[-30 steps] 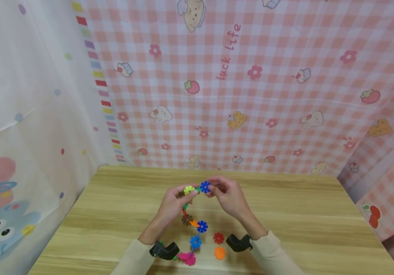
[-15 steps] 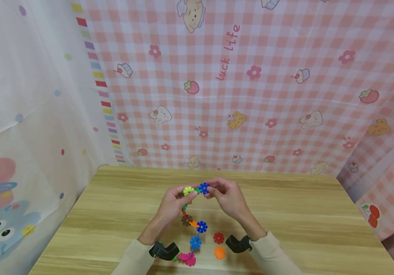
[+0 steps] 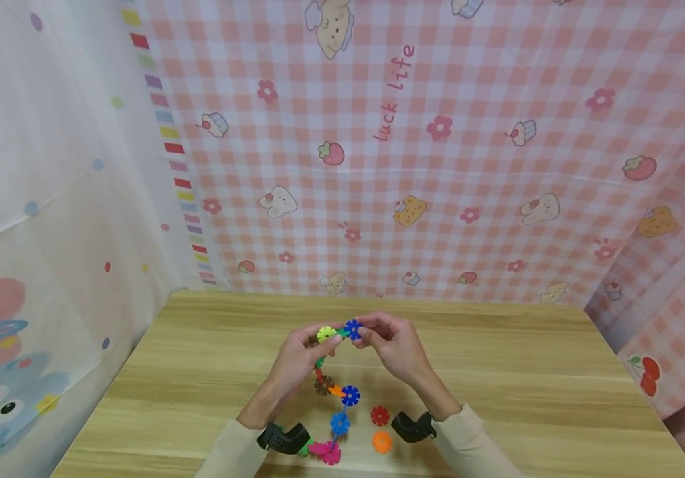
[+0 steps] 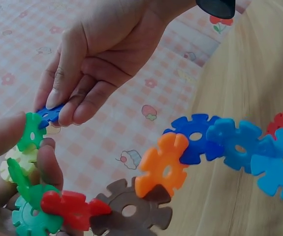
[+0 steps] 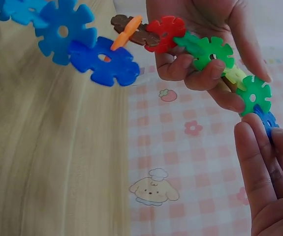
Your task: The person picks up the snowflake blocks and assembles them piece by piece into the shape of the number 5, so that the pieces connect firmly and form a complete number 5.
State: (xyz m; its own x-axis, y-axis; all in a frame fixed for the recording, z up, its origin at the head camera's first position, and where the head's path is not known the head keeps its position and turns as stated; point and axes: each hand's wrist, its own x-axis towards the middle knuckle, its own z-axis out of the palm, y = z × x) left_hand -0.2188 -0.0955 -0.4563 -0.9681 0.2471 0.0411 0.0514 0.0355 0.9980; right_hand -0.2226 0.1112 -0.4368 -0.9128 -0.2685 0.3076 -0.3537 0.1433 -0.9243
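A chain of notched plastic discs hangs from my two hands over the wooden table. My left hand [image 3: 299,358] grips its upper end, around a yellow disc [image 3: 326,334] and a green disc [image 4: 32,132]. My right hand [image 3: 395,342] pinches a dark blue disc [image 3: 353,329] that is slotted into that green one. Further down come a red disc [image 4: 72,210], a brown disc [image 4: 130,209], an orange disc [image 4: 162,166], another dark blue disc [image 3: 350,396] and a light blue disc [image 3: 339,423]. A pink disc [image 3: 331,453] lies near the front; my left wrist partly hides that end.
Two loose discs, one red [image 3: 380,416] and one orange [image 3: 381,442], lie on the table [image 3: 498,385] right of the chain. Black wrist cameras [image 3: 283,439] sit on both forearms. A pink checked cloth [image 3: 366,245] hangs behind the table's far edge.
Both hands keep their hold, and the dark blue disc has shifted slightly left, closer to the yellow one. The loose discs stay where they were.
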